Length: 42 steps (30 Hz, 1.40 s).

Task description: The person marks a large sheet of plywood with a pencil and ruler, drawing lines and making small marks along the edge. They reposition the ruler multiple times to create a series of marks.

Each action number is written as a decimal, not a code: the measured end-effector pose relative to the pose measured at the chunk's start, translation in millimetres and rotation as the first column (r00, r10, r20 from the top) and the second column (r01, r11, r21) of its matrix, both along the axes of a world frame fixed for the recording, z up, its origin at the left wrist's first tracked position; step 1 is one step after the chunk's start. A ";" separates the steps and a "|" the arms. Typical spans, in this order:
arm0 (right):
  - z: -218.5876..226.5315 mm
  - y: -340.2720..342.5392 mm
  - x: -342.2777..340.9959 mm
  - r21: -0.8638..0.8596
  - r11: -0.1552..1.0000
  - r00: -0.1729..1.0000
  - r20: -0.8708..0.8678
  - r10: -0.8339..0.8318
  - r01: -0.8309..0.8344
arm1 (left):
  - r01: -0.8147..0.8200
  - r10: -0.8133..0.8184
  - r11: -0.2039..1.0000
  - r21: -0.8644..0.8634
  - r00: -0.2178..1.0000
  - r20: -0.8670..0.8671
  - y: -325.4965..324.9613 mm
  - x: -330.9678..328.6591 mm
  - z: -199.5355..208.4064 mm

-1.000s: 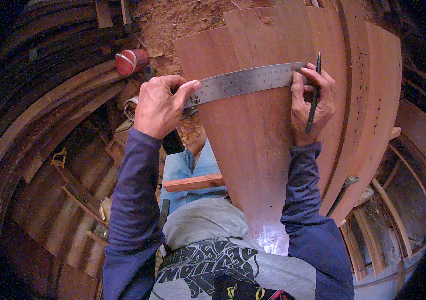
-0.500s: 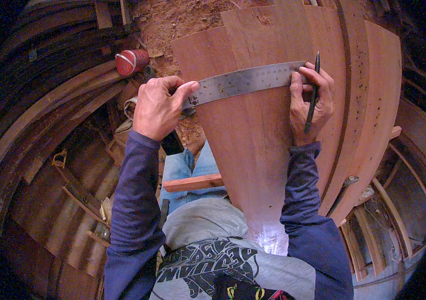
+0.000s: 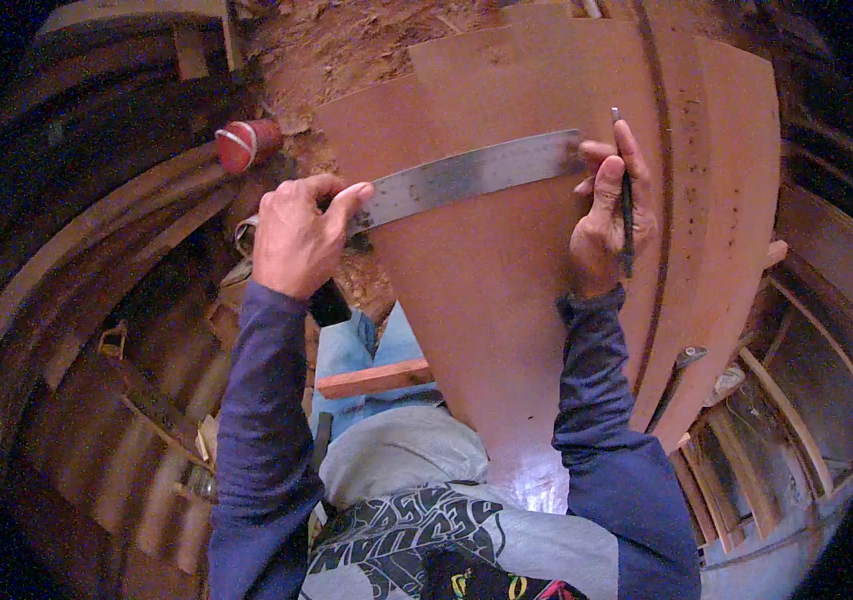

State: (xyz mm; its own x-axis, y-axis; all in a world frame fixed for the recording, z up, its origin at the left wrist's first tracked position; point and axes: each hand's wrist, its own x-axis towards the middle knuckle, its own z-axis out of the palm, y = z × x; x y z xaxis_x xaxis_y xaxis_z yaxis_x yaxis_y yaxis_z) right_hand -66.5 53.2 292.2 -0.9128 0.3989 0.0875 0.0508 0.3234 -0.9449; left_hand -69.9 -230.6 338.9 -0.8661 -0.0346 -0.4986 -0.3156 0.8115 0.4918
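Note:
My left hand (image 3: 296,238) pinches the left end of a long metal ruler (image 3: 481,170) between thumb and fingers. The ruler lies across a broad brown wooden panel (image 3: 486,300) and looks slightly smeared by motion. At the ruler's right end, my right hand (image 3: 601,230) is held with its fingertips close to the metal but apart from it. A slim black pen (image 3: 627,215) stands nearly upright in that hand, tucked along the fingers. Its upper tip is light.
Left of the panel, a red bucket (image 3: 248,145) sits near curved timbers (image 3: 96,225). A short wooden bar (image 3: 374,379) juts across my legs. On the panel's right part lies a hammer-like tool (image 3: 676,385), beside a dark lengthwise groove (image 3: 662,240).
My right hand has let go of the ruler's right end, its fingers loosening while it keeps the pen. The whole view has shifted a little, so hands and ruler appear farther left.

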 end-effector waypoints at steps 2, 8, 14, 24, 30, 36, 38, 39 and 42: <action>6.2 8.4 -2.7 -0.071 0.997 0.997 0.082 0.011 -0.005 | -0.002 0.003 0.999 0.038 1.000 -0.013 0.0 -2.0 1.5; -4.7 23.9 -20.4 -0.022 0.998 0.999 0.018 -0.051 0.052 | -0.024 0.024 0.999 0.025 1.000 -0.008 1.0 -2.4 0.1; -14.3 25.2 -19.3 0.010 0.996 0.995 0.048 -0.090 0.090 | -0.044 0.045 0.998 0.037 0.999 -0.019 0.9 -1.5 -3.1; -25.7 29.8 -20.6 0.105 0.992 0.991 -0.120 -0.051 0.064 | -0.075 0.074 0.996 0.046 0.997 0.031 0.8 -2.3 -6.4; -20.2 28.6 -18.9 0.184 0.982 0.999 -0.029 -0.027 0.032 | -0.072 0.071 0.997 0.026 0.996 0.048 0.2 -2.1 -7.1; -13.7 26.3 -16.1 0.154 0.988 1.000 -0.025 -0.013 0.017 | -0.026 0.025 1.000 0.016 1.000 0.018 -0.3 -2.3 -6.6; -14.3 26.5 -15.7 0.206 0.978 1.000 -0.004 -0.013 0.014 | -0.034 0.033 0.999 0.027 0.999 0.008 0.4 -2.1 -7.5; -15.0 26.9 -15.7 0.209 0.978 1.000 -0.014 -0.005 0.008 | -0.057 0.056 0.998 0.036 0.998 0.032 0.9 -1.7 -7.8; -17.1 27.8 -15.8 0.111 0.994 0.997 -0.076 0.008 0.001 | -0.063 0.063 0.997 0.042 0.998 0.021 1.5 -1.7 -8.0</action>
State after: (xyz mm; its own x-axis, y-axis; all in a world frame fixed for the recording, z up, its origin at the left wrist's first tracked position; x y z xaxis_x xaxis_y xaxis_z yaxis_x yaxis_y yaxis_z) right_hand -82.3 81.0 275.2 -0.9033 0.3795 0.2002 -0.0211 0.4267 -0.9041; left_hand -71.6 -229.1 330.9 -0.8530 -0.0671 -0.5176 -0.3753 0.7680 0.5190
